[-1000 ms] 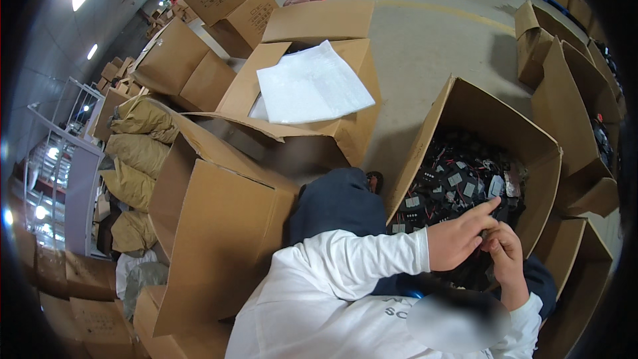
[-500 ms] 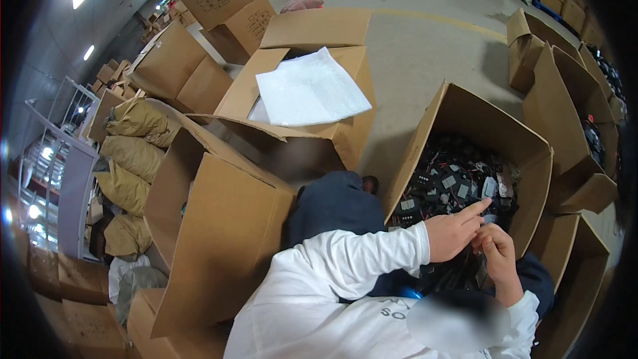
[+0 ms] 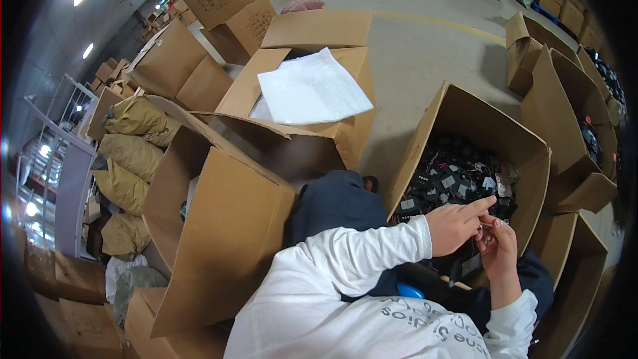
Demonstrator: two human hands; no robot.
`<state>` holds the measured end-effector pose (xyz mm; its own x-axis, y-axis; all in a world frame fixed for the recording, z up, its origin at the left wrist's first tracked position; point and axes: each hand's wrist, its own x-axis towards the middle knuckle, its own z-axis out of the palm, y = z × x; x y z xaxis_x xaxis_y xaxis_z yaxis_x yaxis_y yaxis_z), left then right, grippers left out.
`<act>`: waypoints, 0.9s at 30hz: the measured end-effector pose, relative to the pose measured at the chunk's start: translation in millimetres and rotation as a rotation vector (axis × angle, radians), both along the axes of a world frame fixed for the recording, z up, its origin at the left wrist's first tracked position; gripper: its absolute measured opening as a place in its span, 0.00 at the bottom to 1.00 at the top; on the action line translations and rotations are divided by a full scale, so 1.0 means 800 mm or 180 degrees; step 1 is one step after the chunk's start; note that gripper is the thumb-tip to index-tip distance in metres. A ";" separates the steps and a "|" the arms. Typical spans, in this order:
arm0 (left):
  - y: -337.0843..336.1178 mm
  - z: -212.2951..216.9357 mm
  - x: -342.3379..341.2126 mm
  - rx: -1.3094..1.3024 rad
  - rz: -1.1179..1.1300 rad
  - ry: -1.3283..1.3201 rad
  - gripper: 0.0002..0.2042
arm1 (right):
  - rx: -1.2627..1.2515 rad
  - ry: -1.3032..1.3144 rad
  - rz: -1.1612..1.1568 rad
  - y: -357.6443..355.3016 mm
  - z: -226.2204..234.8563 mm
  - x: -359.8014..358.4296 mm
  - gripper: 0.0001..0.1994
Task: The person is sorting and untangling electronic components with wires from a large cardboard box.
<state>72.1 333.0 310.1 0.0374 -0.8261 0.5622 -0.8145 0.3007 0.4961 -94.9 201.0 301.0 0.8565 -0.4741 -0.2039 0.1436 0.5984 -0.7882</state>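
Observation:
My left hand [image 3: 453, 229] and my right hand [image 3: 497, 247] meet over the near part of an open cardboard box [image 3: 490, 114]. The left forefinger points outward while its other fingers curl in. Right fingertips pinch close against the left hand. Between them shows a thin, pale sliver [image 3: 486, 226], too small to name. Inside the box lies a heap of small black electronic parts [image 3: 458, 176] with thin wires, some bearing pale labels. A black part with a grey patch [image 3: 470, 265] lies just below my hands. A rounded blue thing [image 3: 410, 290] sits near my lap.
At left stands a tall open cardboard box [image 3: 222, 246], with tan sacks [image 3: 133, 159] behind it. White foam sheets [image 3: 314, 90] cover another box ahead. More open boxes [image 3: 565, 113] line the right side. A grey floor [image 3: 412, 46] with a yellow line stretches beyond.
My right hand has risen slightly and turned, so its fingertips and the pale sliver now show. The left hand has barely shifted. More of the blue thing and the nearby black parts is visible.

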 end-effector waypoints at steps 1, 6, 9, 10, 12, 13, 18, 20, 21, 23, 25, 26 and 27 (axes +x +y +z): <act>0.000 0.001 0.000 -0.0223 0.0095 -0.0185 0.09 | 0.0010 -0.0004 0.0016 0.000 -0.002 -0.001 0.15; 0.005 0.007 -0.003 -0.0487 0.0705 -0.0348 0.07 | 0.0247 -0.0124 -0.0113 -0.008 0.008 -0.003 0.14; 0.002 -0.007 0.002 -0.0305 0.0903 -0.0072 0.07 | -0.0010 -0.0252 0.0091 -0.013 0.009 -0.002 0.14; -0.002 -0.020 0.004 0.0031 0.0678 0.0227 0.08 | -0.0451 -0.0196 0.0159 -0.013 0.010 -0.002 0.15; -0.012 -0.054 0.008 0.0667 0.0259 0.0860 0.12 | -0.1363 -0.0110 0.0385 -0.012 0.011 0.000 0.16; -0.015 -0.056 0.013 0.0665 0.0264 0.0866 0.12 | -0.2025 -0.0025 0.0358 -0.009 0.011 0.000 0.15; -0.032 -0.071 0.022 0.1303 -0.0509 0.1241 0.12 | -0.4311 0.0632 0.0348 -0.002 0.045 -0.004 0.07; -0.038 -0.072 0.021 0.1349 -0.0613 0.1313 0.12 | -0.4863 0.0575 0.0130 -0.004 0.053 -0.001 0.08; -0.042 -0.074 0.023 0.1488 -0.0652 0.1707 0.12 | -0.5416 0.0502 -0.0077 -0.007 0.054 -0.001 0.09; -0.046 -0.073 0.021 0.1644 -0.0727 0.2101 0.11 | -0.5301 0.0594 -0.0067 -0.008 0.047 -0.006 0.11; -0.044 -0.068 0.020 0.1164 -0.1028 0.2106 0.11 | -0.6056 0.0192 -0.0107 -0.007 0.047 -0.007 0.12; -0.042 -0.059 0.022 0.1381 -0.1078 0.2196 0.13 | -0.6270 0.0166 -0.0036 -0.007 0.045 -0.011 0.14; -0.041 -0.057 0.021 0.1381 -0.1095 0.2194 0.13 | -0.6275 0.0183 -0.0044 -0.008 0.045 -0.012 0.14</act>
<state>89.2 300.1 264.7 -0.0377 -0.9894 0.1405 -0.1910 0.1452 0.9708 -104.6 195.0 336.7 0.8641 -0.0430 0.5015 0.0943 -0.9648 -0.2453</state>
